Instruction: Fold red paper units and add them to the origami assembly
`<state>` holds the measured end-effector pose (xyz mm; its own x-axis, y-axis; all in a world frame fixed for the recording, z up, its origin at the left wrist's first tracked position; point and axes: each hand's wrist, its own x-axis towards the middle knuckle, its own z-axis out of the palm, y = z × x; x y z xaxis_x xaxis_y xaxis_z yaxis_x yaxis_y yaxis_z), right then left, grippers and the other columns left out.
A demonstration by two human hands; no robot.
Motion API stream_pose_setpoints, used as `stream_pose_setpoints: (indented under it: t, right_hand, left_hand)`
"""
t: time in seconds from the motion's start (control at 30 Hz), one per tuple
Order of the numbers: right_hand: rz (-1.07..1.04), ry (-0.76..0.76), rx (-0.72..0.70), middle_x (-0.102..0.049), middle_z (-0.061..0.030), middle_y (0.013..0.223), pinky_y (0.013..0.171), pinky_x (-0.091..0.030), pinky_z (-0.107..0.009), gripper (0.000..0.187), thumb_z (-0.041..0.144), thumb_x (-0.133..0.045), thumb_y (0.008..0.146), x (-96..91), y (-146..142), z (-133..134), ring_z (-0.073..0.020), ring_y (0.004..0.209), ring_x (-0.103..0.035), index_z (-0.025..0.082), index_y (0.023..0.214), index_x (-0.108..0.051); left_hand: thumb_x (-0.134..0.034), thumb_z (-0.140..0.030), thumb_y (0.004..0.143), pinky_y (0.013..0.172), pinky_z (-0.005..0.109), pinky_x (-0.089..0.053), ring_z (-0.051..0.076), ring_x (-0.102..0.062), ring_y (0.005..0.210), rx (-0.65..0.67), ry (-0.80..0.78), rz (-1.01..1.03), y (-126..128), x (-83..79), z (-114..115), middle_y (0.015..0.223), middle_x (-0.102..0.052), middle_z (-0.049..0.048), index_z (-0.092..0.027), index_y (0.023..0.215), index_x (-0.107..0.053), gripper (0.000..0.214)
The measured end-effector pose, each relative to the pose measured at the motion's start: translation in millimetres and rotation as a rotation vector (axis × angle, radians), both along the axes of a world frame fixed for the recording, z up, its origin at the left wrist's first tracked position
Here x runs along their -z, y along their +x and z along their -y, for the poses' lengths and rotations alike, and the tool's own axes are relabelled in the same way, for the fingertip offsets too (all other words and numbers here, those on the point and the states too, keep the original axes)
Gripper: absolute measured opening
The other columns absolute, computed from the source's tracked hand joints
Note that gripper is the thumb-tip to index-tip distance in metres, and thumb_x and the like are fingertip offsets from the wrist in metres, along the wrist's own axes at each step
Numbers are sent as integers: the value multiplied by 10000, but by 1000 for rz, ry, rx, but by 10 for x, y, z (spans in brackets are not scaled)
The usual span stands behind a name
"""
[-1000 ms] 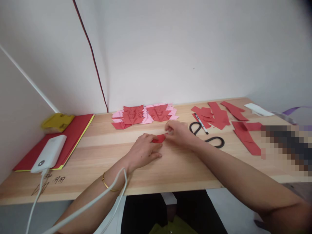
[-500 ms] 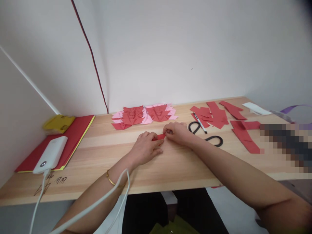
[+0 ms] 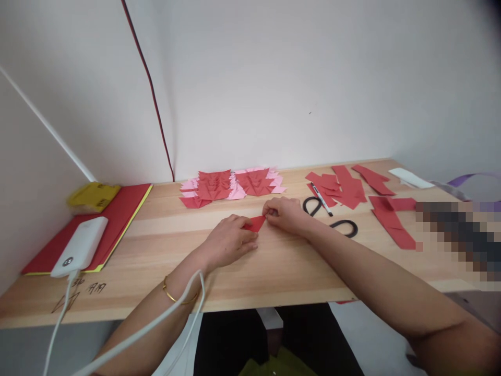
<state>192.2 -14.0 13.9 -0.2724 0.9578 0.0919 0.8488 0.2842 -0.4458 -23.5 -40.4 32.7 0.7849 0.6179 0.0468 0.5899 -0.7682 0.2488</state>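
Note:
A small folded piece of red paper (image 3: 256, 224) lies on the wooden table between my hands. My right hand (image 3: 282, 213) pinches its right corner between thumb and fingers. On the left, my left hand (image 3: 231, 239) rests over the paper's other end, fingers stretched out and touching it; part of the paper is hidden beneath them. Behind the hands stand rows of folded red paper pieces (image 3: 214, 185) and pink ones (image 3: 237, 189). Just right of my right hand lie black-handled scissors (image 3: 346, 228), partly covered by my forearm.
A pen (image 3: 321, 199) and cut red paper scraps (image 3: 348, 188) lie at the right. On the left, a white power bank (image 3: 81, 245) and a yellow packet (image 3: 94, 196) sit on red paper sheets (image 3: 131, 206). A white cable (image 3: 144, 334) crosses my left forearm.
My left hand has slid slightly left and down, uncovering more of the red paper, which now shows a triangular end. My right hand keeps its pinch in nearly the same place.

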Motion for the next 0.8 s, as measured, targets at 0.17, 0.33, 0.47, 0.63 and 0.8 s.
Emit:
stream_pose_setpoints:
  t: [0.17,0.33,0.47,0.63,0.8]
  right_hand:
    - [-46,28,10,-656,-4,784,750,-276,-326,149,183,-511,732,34,-3,7,-165,774,-545,223,793,-641]
    - [-57,79,-45,-647,-18,825,800,-259,-355,167,335,-616,704,64,-61,63,-185,807,-532,218,823,-619]
    - [-22,107,-60,-644,-17,822,802,-245,-353,181,351,-636,696,75,-55,23,-190,826,-529,212,807,-600]
    - [-50,134,52,-641,-22,805,797,-245,-342,138,291,-596,718,57,-14,-10,-180,800,-536,200,820,-587]
    - [-68,66,-120,-639,0,778,813,-237,-339,154,332,-621,702,58,-49,45,-170,793,-532,210,792,-594]
  left_hand:
    - [-523,-438,840,935,409,-380,242,-472,1071,-34,30,-18,21,21,26,1182,-539,70,-279,1055,-662,301]
    - [-540,-456,823,923,407,-383,235,-478,1040,-51,32,-26,50,15,36,1155,-539,66,-289,1042,-655,299]
    - [-543,-461,820,923,415,-378,242,-475,1040,-38,31,-20,40,11,29,1151,-538,70,-289,1049,-652,306]
    - [-544,-457,820,926,418,-376,254,-461,1068,-49,15,-10,26,8,31,1188,-520,78,-292,1062,-652,313]
    - [-555,-455,813,925,415,-378,249,-465,1063,-35,3,-22,33,-3,38,1178,-530,66,-294,1058,-649,307]
